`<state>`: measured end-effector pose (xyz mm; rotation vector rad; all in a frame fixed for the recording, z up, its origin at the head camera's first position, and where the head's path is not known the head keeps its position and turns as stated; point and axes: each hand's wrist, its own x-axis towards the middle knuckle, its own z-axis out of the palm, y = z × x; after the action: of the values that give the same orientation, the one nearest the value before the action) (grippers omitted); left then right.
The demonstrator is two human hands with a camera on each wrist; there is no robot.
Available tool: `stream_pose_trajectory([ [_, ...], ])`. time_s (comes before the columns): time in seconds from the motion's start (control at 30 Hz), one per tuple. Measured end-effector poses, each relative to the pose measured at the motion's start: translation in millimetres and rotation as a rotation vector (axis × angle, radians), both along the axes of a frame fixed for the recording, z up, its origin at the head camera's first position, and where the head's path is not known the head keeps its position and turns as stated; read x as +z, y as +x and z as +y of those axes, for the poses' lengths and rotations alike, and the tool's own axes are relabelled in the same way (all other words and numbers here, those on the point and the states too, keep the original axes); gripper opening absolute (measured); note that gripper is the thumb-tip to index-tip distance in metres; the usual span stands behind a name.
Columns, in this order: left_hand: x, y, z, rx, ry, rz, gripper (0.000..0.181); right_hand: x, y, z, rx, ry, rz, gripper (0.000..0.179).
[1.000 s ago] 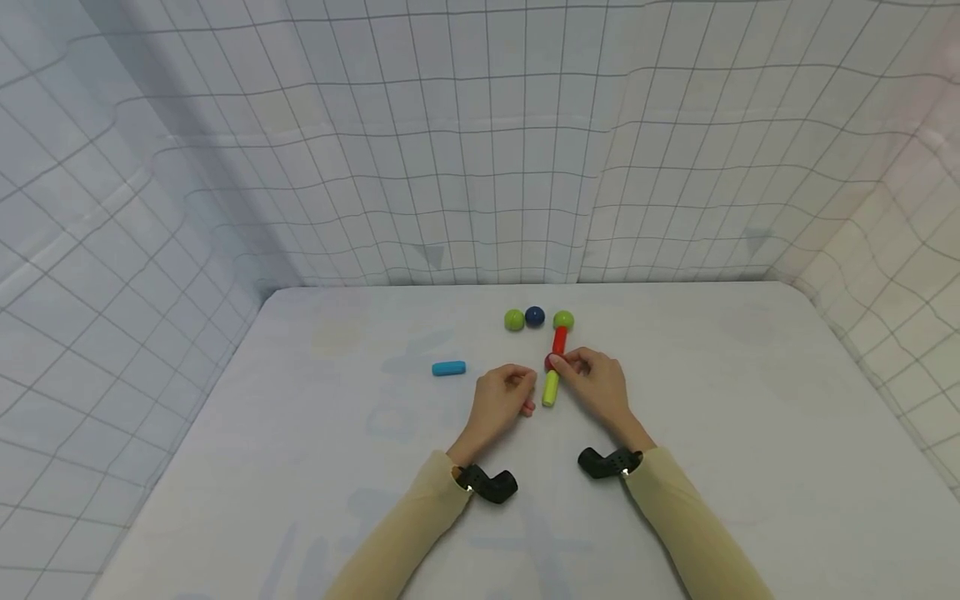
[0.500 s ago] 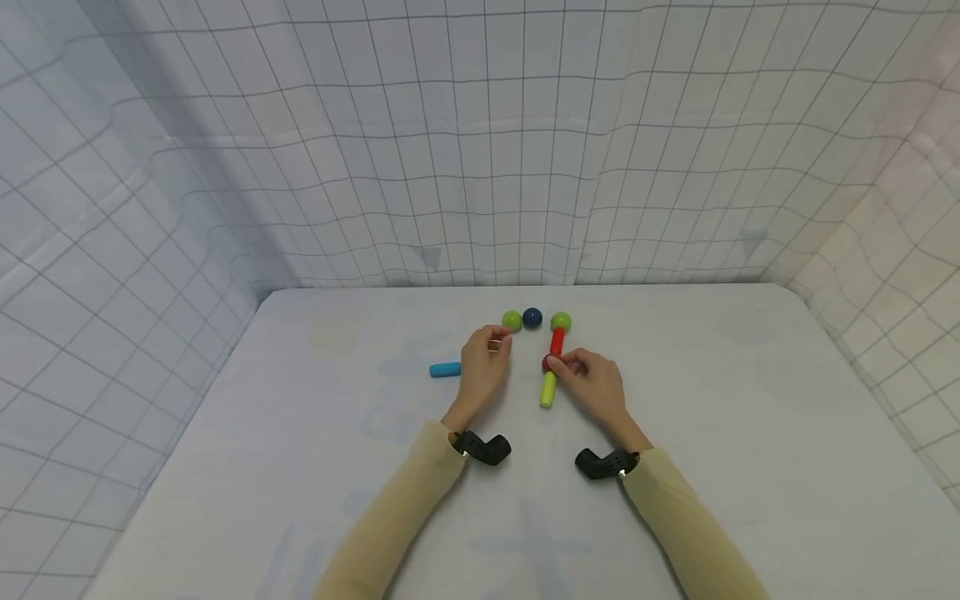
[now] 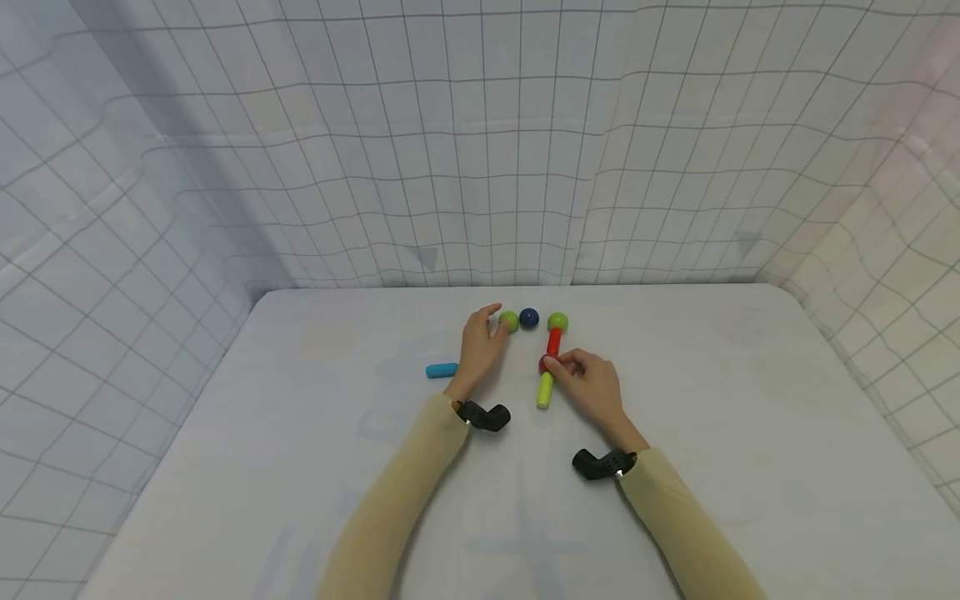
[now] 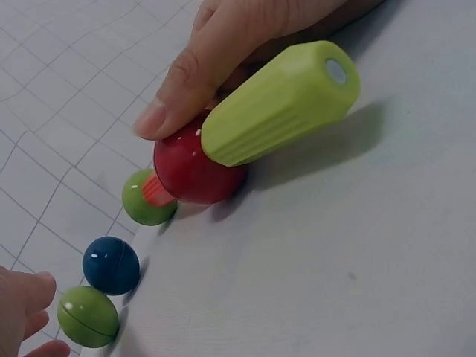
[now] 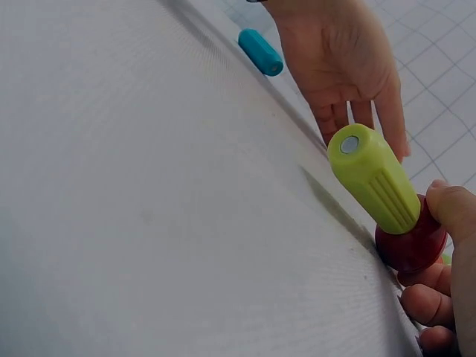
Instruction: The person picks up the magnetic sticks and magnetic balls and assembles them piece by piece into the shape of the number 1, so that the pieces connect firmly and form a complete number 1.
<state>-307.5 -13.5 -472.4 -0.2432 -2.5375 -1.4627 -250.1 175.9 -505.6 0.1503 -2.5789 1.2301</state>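
My right hand [image 3: 592, 387] pinches a red ball [image 4: 195, 167] between thumb and fingers. A yellow-green rod [image 4: 286, 104], with a grey disc in its near end, joins that ball on one side; a red rod [image 3: 553, 342] runs from the other side to a green ball [image 3: 557, 322]. Fingers spread, my left hand [image 3: 478, 348] reaches toward a second green ball [image 4: 88, 318], its thumb overlapping it in the head view. In the left wrist view its fingertips [image 4: 44, 286] show beside that ball. Touching this green ball is a dark blue ball [image 4: 111, 265].
A blue rod [image 3: 440, 371] lies on the white table [image 3: 315, 467], partly hidden behind my left hand in the head view. White grid-patterned curtains [image 3: 480, 183] rise behind the table and at both sides.
My left hand has moved forward and away from the yellow-green rod to the loose green ball, its fingers opening out. The right hand keeps its grip on the red ball in place.
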Motion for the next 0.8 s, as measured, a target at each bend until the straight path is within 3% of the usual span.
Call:
stream_pose_trajectory([
  [0.17,-2.3,-6.2,3.2,-0.025,-0.044,-0.049,0.042,-1.2,0.5,0,0.004,-0.003,-0.007,0.038],
  [0.33,-3.8,-10.7,5.5,-0.047,-0.073,-0.057,0.044,-1.3,0.3,0,0.006,0.0,0.0,0.038],
  [0.6,-7.9,-15.5,6.5,-0.083,-0.115,0.002,0.041,-1.5,-1.7,1,-0.005,0.009,0.002,0.038],
  [0.8,-10.6,-13.3,7.2,-0.076,-0.094,0.01,0.036,-1.4,-1.6,3,-0.001,0.008,-0.014,0.038],
])
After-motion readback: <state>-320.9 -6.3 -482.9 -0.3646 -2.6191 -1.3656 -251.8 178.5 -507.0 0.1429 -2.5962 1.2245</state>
